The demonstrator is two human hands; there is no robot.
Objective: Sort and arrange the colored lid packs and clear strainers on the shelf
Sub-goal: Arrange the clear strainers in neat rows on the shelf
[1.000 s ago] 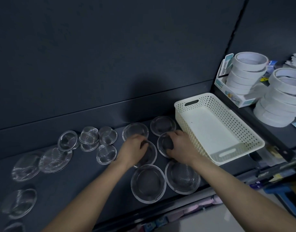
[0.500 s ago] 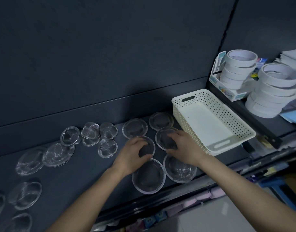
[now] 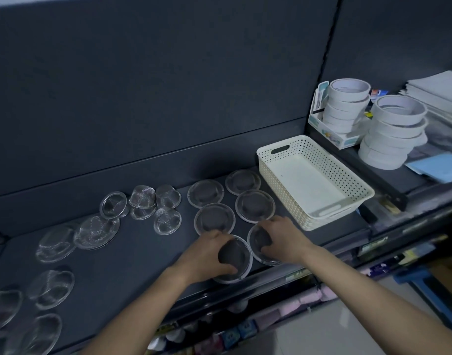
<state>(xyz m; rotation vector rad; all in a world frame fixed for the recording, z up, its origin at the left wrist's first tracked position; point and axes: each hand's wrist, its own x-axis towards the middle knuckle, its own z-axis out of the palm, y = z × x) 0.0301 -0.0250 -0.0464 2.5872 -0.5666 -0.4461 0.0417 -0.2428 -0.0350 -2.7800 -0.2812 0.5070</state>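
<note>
Several clear mesh strainers lie on the dark shelf (image 3: 148,252). My left hand (image 3: 207,254) grips the front-left strainer (image 3: 239,261) by its rim, thumb near the shelf's front edge. My right hand (image 3: 283,239) holds the front-right strainer (image 3: 258,242) the same way. Behind them sit two pairs in rows: one strainer (image 3: 214,219) with another (image 3: 255,206) beside it, and farther back one (image 3: 205,193) and one (image 3: 242,182). Smaller strainers (image 3: 155,201) cluster to the left. No colored lid packs show on this shelf.
A cream perforated basket (image 3: 311,149) stands empty at the right of the strainers. Stacks of white tape rolls (image 3: 396,129) sit on the neighbouring shelf at right. More clear strainers (image 3: 50,288) are scattered at far left. Packaged goods hang below the shelf edge (image 3: 271,280).
Both hands drew back from the middle pair of strainers to the front pair near the shelf edge. The camera view shifted slightly left.
</note>
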